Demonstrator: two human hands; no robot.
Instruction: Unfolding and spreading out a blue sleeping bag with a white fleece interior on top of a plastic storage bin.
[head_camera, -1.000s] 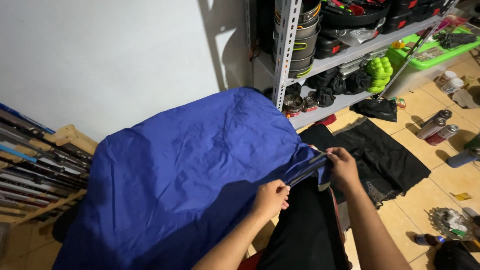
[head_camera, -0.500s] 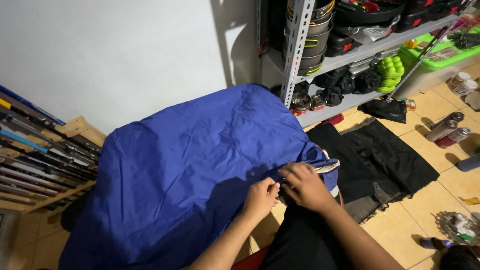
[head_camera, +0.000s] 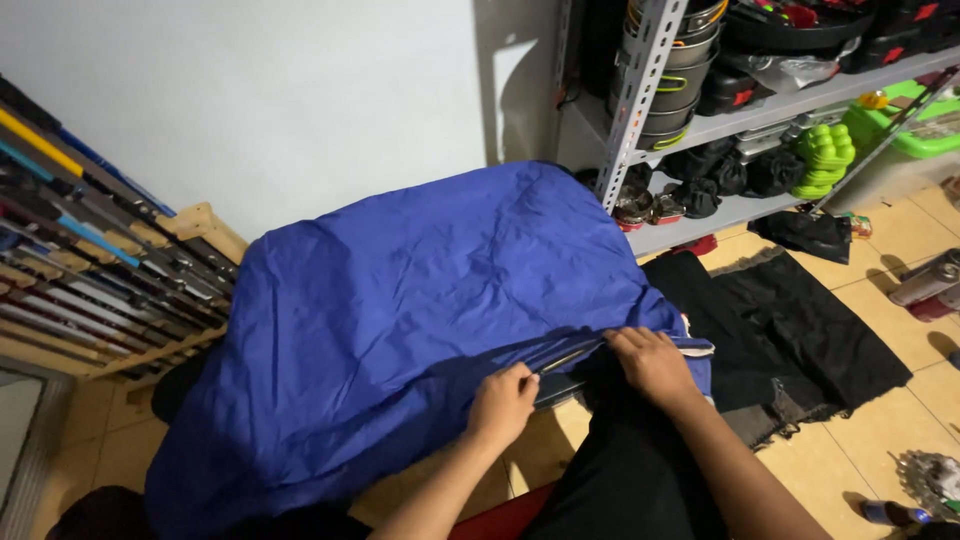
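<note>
Your left hand (head_camera: 503, 402) and right hand (head_camera: 652, 362) press on the near edge of a large blue fabric cover (head_camera: 420, 300) draped over a bulky shape before you. Both sets of fingers pinch the folded hem, which looks like a zipper strip, though shadow blurs it. The cover is mostly spread; only this edge remains gathered.

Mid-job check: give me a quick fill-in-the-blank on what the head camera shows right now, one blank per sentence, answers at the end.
1. Both hands rest on the near edge of a large crinkled ____ fabric sheet.
2. The left hand and the right hand press on the sheet's ____ hem.
3. A black cloth lies flat on the tiled ____.
4. The bright green plastic item sits on the grey metal ____.

Missing words: blue; folded; floor; shelf
</note>
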